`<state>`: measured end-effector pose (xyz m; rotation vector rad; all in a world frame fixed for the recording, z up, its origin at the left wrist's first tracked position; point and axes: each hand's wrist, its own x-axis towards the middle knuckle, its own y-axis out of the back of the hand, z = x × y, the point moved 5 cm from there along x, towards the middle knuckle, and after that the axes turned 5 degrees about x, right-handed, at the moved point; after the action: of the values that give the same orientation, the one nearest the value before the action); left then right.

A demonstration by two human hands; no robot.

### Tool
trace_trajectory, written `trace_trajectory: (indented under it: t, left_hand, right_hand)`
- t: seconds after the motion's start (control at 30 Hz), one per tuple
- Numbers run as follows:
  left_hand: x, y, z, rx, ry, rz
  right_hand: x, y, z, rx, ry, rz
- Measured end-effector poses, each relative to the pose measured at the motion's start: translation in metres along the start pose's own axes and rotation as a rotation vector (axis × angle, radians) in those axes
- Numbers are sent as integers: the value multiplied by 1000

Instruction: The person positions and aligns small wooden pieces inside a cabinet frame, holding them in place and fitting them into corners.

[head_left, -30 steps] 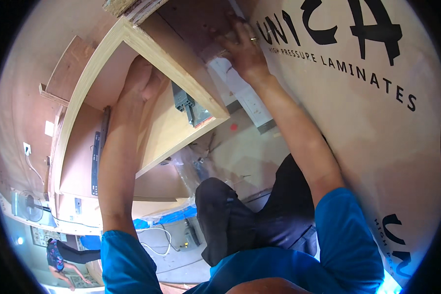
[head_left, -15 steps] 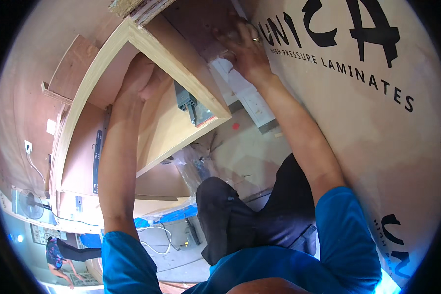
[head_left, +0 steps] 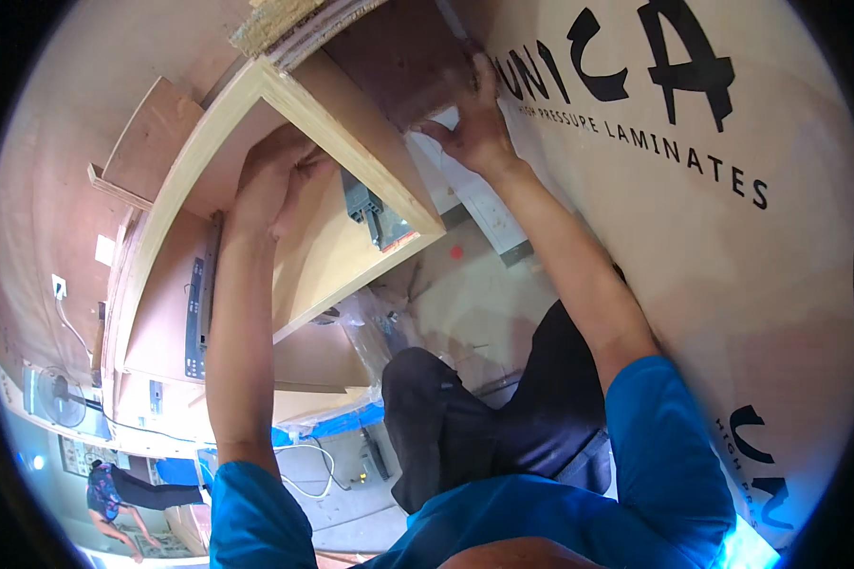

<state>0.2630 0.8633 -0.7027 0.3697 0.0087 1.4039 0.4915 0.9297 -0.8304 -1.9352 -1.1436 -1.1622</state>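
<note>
My left hand (head_left: 277, 159) reaches inside a pale wooden cabinet (head_left: 346, 147), close to its inner side panel. The front frame partly covers its fingers, so their grip is unclear. On that panel, nearer me, sits a grey metal hardware piece (head_left: 361, 201). My right hand (head_left: 479, 128) is outside the cabinet, in the gap beside a large tan printed board (head_left: 636, 247). Its fingers stretch upward along the board and the thumb stands apart. Below the thumb lies a long white box-like piece (head_left: 484, 204). Nothing shows held in the right hand.
Dark metal drawer rails (head_left: 196, 313) are mounted on the cabinet's left inner wall. Crumpled clear plastic (head_left: 365, 327) and a white cable (head_left: 327, 474) lie below. A fan (head_left: 59, 396) stands at the far left, with another person (head_left: 109, 498) beyond it.
The view has shifted slightly. My right hand's spread fingers have come closer together and point up along the board. My left hand has turned a little, and its fingers show more.
</note>
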Motion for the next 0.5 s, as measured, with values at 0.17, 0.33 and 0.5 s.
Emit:
trace_trajectory:
  t: [0.17,0.33,0.5]
  left_hand:
    - [-33,10,0,89,-1,-11]
    - [-69,28,2,78,-26,109]
    - [-114,51,0,42,-64,186]
  right_hand:
    - [9,-7,-10,-263,-203,-93]
    - [11,-2,-16,-267,-183,-2]
    - [5,-3,-14,-135,-68,102]
